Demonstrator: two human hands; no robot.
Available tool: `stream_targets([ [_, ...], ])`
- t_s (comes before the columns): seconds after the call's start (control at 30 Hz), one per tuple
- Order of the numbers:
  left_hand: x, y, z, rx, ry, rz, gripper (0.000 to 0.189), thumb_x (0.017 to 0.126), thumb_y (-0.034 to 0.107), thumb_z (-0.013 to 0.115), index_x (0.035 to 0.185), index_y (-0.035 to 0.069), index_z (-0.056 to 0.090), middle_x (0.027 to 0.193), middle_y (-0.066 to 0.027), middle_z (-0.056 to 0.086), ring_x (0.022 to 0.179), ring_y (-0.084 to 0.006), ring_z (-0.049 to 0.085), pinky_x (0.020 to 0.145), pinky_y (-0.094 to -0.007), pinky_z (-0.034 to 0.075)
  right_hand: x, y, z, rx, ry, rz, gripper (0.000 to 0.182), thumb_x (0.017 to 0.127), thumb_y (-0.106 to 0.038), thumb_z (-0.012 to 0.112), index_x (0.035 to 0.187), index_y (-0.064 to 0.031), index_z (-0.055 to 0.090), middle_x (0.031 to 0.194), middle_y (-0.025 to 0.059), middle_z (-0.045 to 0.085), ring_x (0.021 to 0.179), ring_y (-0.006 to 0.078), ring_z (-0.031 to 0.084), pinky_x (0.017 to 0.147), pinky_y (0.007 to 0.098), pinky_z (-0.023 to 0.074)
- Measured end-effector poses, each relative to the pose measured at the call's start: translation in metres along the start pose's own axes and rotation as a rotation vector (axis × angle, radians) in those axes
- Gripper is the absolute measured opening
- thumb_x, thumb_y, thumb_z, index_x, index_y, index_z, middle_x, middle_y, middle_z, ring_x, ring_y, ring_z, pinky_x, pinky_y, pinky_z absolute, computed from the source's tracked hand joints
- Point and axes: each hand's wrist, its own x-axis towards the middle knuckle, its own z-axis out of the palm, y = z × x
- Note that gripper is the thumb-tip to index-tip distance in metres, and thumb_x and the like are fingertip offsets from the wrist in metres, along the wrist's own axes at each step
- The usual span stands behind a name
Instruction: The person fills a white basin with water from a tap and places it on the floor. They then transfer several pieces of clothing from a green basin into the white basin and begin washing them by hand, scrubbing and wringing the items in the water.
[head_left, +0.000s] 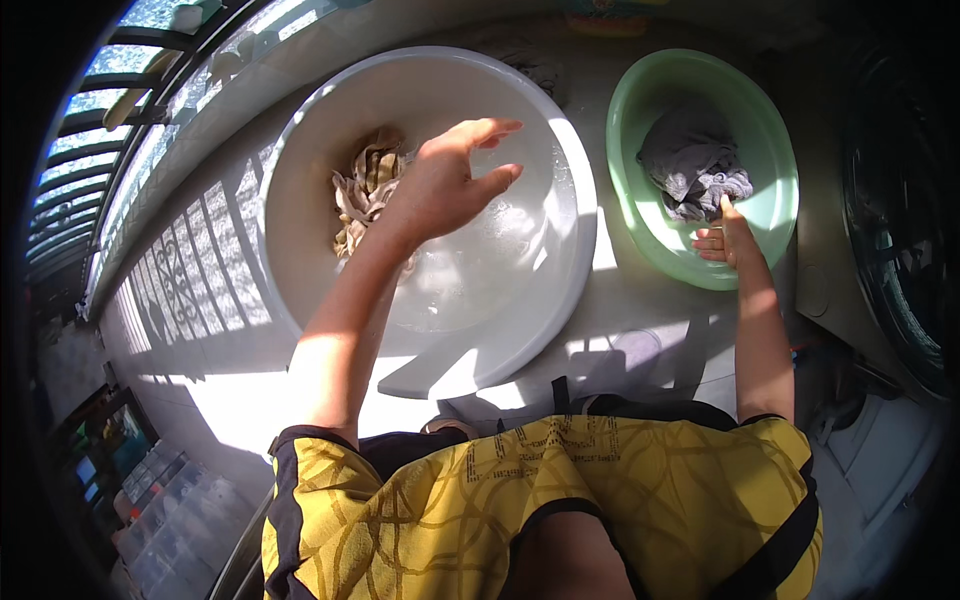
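Note:
My left hand (448, 184) hangs over a large white basin (577, 217) with its thumb and fingers apart and nothing in its grasp. Below it, shallow water (487, 262) glints in the basin. Crumpled cloth (375, 166) in brown, cream and pinkish tones lies at the basin's left side, partly hidden by my hand and forearm. To the right, my right hand (733, 238) is inside a green basin (626, 184), thumb spread from the fingers. Its thumb tip meets the edge of a bunched grey cloth (690, 154) in view; whether they touch I cannot tell.
A front-loading machine with a round dark door (892, 225) stands at the far right. Barred windows (90, 142) run along the upper left. Clear plastic storage boxes (180, 532) sit at the lower left. Sunlight and bar shadows cross the tiled floor (217, 259).

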Motion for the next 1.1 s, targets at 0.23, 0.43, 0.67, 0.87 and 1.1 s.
stream_targets([
  [0.23,-0.059,-0.127,-0.057,0.400,0.104,-0.490,0.053,0.078,0.022,0.067,0.127,0.010,0.050,0.118,-0.0163,0.057,0.111,-0.0253,0.055,0.095,-0.0359,0.044,-0.074,-0.011,0.053,-0.785,-0.098,-0.758,0.038,0.085,-0.035,0.061,0.100,-0.0004,0.064,0.082,0.0045,0.065,0.073,0.0090,0.061,0.067,0.0233,0.0469],
  [0.43,-0.108,-0.214,-0.036,0.467,0.068,-0.696,0.103,0.061,0.019,0.076,0.145,0.017,0.016,0.115,-0.0180,0.057,0.108,-0.0326,0.055,0.094,-0.0373,0.043,-0.164,-0.065,0.180,-0.431,-0.580,-1.053,0.033,0.086,-0.024,0.061,0.108,0.0010,0.060,0.095,0.0088,0.066,0.085,0.0127,0.062,0.078,0.0272,0.0481],
  [0.67,-0.116,-0.238,-0.011,0.288,0.198,-0.671,0.110,0.062,0.017,0.079,0.145,0.029,0.008,0.115,-0.0130,0.057,0.109,-0.0298,0.054,0.094,-0.0389,0.044,-0.093,-0.016,0.393,-0.794,-0.395,-1.384,0.062,0.072,-0.034,0.070,0.121,-0.0007,0.051,0.107,0.0163,0.063,0.103,0.0338,0.058,0.091,0.0363,0.0437],
  [0.87,-0.134,-0.223,-0.021,0.213,0.208,-0.704,0.109,0.064,0.018,0.077,0.145,0.030,0.006,0.120,-0.0160,0.057,0.110,-0.0342,0.054,0.094,-0.0405,0.043,-0.099,0.016,0.417,-0.797,-0.552,-0.928,0.052,0.074,-0.037,0.071,0.108,-0.0002,0.060,0.093,0.0121,0.065,0.086,0.0252,0.063,0.077,0.0332,0.0493],
  [1.1,-0.132,-0.217,-0.019,0.334,0.144,-0.714,0.106,0.067,0.021,0.076,0.145,0.031,0.004,0.115,-0.0147,0.057,0.109,-0.0331,0.053,0.095,-0.0422,0.043,-0.181,-0.043,0.316,-0.596,-1.014,-0.715,0.040,0.081,-0.027,0.069,0.103,0.0059,0.061,0.088,0.0094,0.065,0.080,0.0132,0.062,0.072,0.0270,0.0522],
])
